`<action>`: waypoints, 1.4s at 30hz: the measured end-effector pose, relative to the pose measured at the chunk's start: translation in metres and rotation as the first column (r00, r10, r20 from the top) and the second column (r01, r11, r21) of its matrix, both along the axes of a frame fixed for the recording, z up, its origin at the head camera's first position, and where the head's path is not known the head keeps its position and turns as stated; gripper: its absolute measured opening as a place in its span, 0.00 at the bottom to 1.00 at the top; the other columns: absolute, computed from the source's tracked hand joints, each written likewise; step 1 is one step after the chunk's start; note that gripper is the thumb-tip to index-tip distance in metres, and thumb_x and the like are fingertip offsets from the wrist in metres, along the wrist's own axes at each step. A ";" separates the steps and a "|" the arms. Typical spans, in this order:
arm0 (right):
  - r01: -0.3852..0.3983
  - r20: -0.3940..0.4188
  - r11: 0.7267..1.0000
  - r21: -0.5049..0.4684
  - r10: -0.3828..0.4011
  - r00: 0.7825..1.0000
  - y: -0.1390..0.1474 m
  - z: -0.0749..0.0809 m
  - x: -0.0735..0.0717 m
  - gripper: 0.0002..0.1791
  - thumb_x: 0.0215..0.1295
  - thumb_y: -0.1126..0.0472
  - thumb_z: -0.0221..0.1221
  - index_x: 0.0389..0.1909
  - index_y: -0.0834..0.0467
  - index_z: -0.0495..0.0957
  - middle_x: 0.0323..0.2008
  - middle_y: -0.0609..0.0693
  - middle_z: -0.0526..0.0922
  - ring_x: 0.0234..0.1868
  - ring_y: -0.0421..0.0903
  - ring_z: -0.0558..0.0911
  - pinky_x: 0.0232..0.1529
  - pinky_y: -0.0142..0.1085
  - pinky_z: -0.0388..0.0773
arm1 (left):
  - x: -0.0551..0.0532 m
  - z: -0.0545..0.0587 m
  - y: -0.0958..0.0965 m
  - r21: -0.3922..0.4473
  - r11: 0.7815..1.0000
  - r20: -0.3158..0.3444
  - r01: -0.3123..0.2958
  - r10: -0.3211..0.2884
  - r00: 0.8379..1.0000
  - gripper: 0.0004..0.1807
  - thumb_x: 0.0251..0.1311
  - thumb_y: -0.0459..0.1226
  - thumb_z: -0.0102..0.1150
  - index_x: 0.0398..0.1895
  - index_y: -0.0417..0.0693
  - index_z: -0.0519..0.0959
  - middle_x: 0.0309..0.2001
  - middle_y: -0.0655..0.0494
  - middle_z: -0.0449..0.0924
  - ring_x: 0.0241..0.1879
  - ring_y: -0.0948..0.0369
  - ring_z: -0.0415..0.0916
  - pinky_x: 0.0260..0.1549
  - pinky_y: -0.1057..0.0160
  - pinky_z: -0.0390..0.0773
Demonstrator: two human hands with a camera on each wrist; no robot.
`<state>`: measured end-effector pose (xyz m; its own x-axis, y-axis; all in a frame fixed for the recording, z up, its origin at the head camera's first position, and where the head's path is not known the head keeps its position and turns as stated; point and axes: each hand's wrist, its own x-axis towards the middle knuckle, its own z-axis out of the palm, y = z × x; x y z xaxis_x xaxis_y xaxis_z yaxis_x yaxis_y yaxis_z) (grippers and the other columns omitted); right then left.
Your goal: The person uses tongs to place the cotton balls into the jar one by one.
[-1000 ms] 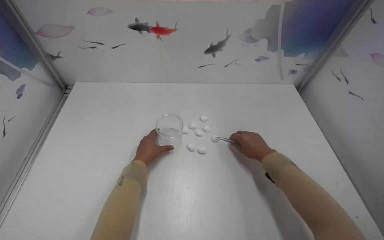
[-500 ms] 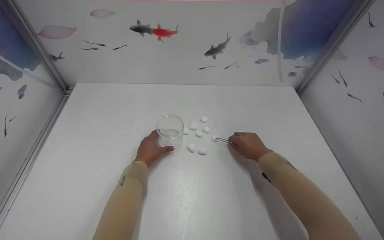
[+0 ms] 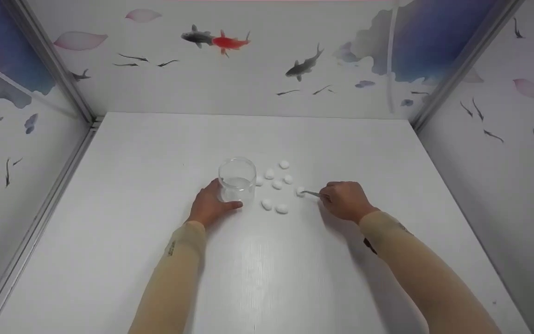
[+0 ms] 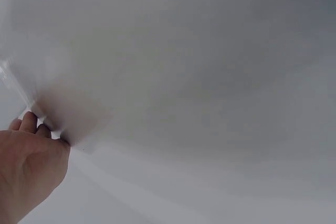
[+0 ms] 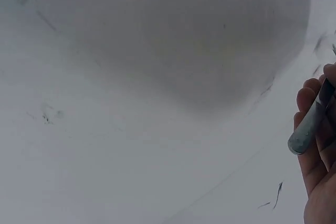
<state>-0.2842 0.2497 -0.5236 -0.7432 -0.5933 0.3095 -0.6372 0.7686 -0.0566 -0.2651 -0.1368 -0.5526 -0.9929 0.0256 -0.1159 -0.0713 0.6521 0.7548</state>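
My left hand [image 3: 211,204] curls round the lower side of a clear round jar [image 3: 238,169], thumb across its front. The jar stands upright with its mouth uncovered. In the left wrist view, the left fingers [image 4: 30,124] reach the jar's edge. My right hand [image 3: 346,200] grips metal tweezers [image 3: 312,193], pointing left. Their tips overlap a small white cotton-like ball [image 3: 300,191] on the table. In the right wrist view, the rounded end of the tweezers [image 5: 304,137] lies along the right fingers; the tips are out of that view.
Several more white balls [image 3: 282,209] lie scattered on the white table [image 3: 257,278] between the jar and the tweezers, one [image 3: 259,181] close beside the jar. Panels painted with fish [image 3: 230,43] stand at the back and both sides.
The two tweezer prongs, seen apart earlier, now show as one narrow line at the white ball. The right hand has shifted only slightly; the left hand and jar stay put.
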 end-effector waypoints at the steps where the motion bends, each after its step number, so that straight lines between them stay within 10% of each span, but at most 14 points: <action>1: -0.001 -0.008 1.000 -0.006 0.001 1.000 0.000 0.001 0.000 0.05 0.60 0.66 0.64 0.30 0.56 0.89 0.25 0.45 0.84 0.23 0.40 0.81 0.24 0.36 0.82 | 0.000 0.000 0.000 0.000 1.000 -0.001 0.000 0.000 1.000 0.56 0.48 0.57 0.76 0.77 0.49 0.59 0.72 0.49 0.64 0.72 0.48 0.56 0.73 0.49 0.52; 25: -0.187 -0.145 0.978 -0.092 0.172 0.974 -0.099 0.068 -0.014 0.07 0.62 0.64 0.62 0.34 0.55 0.89 0.27 0.46 0.84 0.24 0.39 0.81 0.22 0.36 0.81 | 0.000 -0.001 0.000 -0.017 1.000 0.000 0.003 -0.002 1.000 0.57 0.47 0.56 0.77 0.77 0.48 0.58 0.73 0.49 0.64 0.72 0.48 0.57 0.73 0.48 0.54; 42: -0.211 -0.086 0.974 -0.076 0.205 0.975 -0.105 0.065 -0.015 0.05 0.62 0.64 0.62 0.34 0.54 0.87 0.26 0.44 0.82 0.23 0.40 0.79 0.21 0.37 0.79 | -0.002 0.002 -0.001 -0.012 1.000 0.001 0.002 -0.002 1.000 0.55 0.47 0.55 0.77 0.77 0.50 0.59 0.73 0.50 0.64 0.73 0.49 0.56 0.73 0.48 0.53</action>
